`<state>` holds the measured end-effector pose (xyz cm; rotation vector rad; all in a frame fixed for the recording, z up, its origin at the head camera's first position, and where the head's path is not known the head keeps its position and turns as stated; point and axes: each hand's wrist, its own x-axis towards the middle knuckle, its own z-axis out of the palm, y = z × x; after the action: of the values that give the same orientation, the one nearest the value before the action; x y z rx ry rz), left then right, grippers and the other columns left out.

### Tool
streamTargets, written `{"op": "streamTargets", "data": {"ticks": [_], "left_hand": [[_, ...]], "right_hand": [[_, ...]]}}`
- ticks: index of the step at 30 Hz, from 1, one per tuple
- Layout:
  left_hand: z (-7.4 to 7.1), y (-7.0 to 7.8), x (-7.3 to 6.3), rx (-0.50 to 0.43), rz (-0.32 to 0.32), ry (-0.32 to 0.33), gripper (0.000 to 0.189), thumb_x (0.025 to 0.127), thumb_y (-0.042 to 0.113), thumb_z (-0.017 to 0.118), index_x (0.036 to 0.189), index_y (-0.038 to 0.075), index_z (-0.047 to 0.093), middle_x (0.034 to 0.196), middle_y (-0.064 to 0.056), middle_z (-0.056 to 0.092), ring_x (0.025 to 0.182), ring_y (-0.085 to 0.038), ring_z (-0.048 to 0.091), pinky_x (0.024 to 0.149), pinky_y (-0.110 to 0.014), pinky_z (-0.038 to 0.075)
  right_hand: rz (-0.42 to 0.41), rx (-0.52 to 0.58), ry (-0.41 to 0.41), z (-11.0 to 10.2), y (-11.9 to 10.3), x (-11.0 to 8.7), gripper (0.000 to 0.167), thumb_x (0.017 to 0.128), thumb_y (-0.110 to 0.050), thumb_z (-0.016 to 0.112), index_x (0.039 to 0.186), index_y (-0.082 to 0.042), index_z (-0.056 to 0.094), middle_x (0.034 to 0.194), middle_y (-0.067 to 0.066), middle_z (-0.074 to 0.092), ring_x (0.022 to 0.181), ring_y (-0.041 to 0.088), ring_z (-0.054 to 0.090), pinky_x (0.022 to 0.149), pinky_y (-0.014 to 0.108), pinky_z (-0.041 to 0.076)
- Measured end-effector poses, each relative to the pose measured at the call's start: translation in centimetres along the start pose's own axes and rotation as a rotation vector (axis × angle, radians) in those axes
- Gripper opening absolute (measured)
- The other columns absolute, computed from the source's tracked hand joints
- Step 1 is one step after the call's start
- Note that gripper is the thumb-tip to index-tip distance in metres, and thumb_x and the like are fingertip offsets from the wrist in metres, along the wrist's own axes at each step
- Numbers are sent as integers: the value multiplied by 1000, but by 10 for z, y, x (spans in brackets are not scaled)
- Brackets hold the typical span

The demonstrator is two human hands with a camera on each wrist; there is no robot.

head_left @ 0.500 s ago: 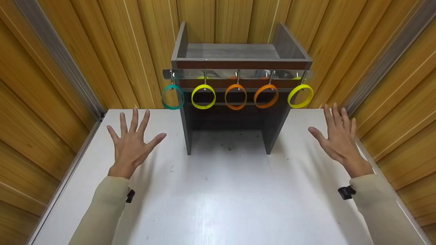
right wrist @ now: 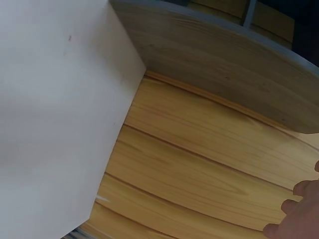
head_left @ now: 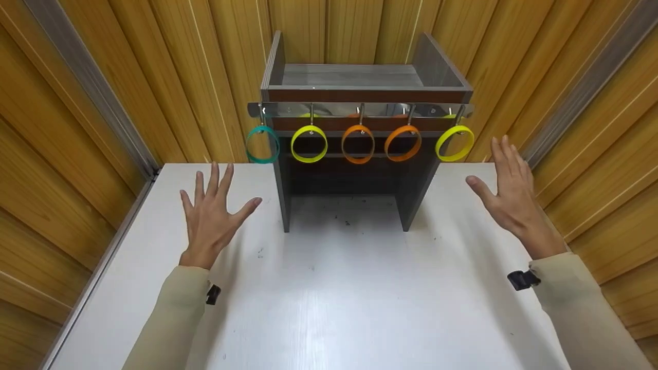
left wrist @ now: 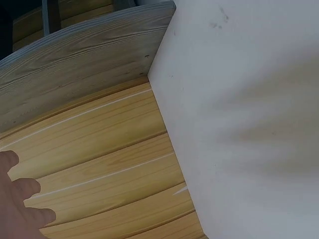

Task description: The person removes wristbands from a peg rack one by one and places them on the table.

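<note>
The left hand (head_left: 211, 223) moved right, the right hand (head_left: 516, 205) farther; both, empty and straight-fingered, are over the white table (head_left: 334, 303) between yellow walls (head_left: 56, 169).

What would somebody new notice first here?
Probably the row of bright rings, teal, yellow and orange, hanging along the metal strip across the front of the grey shelf. Next, perhaps, the two bare hands: the left hand left of the shelf, the right hand to its right, both holding nothing.
</note>
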<state>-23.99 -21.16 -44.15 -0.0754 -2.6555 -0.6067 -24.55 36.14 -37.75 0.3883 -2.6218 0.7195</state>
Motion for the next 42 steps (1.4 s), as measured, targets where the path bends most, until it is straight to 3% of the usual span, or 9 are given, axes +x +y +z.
{"op": "streamTargets", "data": {"ticks": [9, 16, 18, 24, 38, 42], "left_hand": [[15, 11, 0, -98, -18, 14, 100, 90, 71, 66, 169, 21, 31, 174, -13, 23, 159, -44, 17, 122, -77, 6], [25, 19, -1, -155, -20, 22, 100, 89, 71, 69, 168, 21, 33, 173, -11, 27, 159, -41, 21, 125, -72, 9], [28, 21, -1, -169, -11, 34, 99, 89, 69, 70, 168, 21, 34, 172, -11, 29, 159, -40, 23, 125, -71, 11], [39, 27, 0, -233, 2, 76, 96, 89, 62, 76, 165, 18, 39, 170, -9, 34, 157, -39, 29, 125, -69, 18], [59, 39, -4, -390, -18, 165, 89, 88, 43, 87, 161, 13, 47, 164, -8, 45, 150, -37, 43, 122, -56, 36], [65, 42, -4, -464, 12, 211, 80, 89, 30, 90, 157, 10, 52, 160, -10, 50, 146, -34, 49, 121, -48, 40]], "right_hand": [[-8, 137, 30, -6, -17, 9, 84, 107, -41, 61, 172, -20, 12, 178, 8, 8, 161, 41, 7, 125, 70, -3], [-10, 199, 29, -12, -27, 13, 81, 107, -35, 64, 172, -24, 17, 177, 5, 16, 161, 37, 16, 127, 67, 9], [-7, 233, 29, -14, -28, 13, 80, 106, -32, 65, 171, -25, 19, 176, 5, 20, 159, 37, 22, 128, 62, 16], [3, 342, 37, -17, -32, 17, 76, 106, -21, 67, 170, -22, 27, 172, 8, 32, 153, 36, 37, 124, 30, 33], [-43, 560, 97, -19, -40, 28, 61, 101, -3, 70, 158, -9, 50, 157, 13, 53, 139, 23, 56, 109, 21, 48], [-29, 608, 126, -18, -39, 32, 52, 101, -5, 72, 151, -4, 58, 148, 12, 62, 129, 17, 63, 104, 19, 52]]}}
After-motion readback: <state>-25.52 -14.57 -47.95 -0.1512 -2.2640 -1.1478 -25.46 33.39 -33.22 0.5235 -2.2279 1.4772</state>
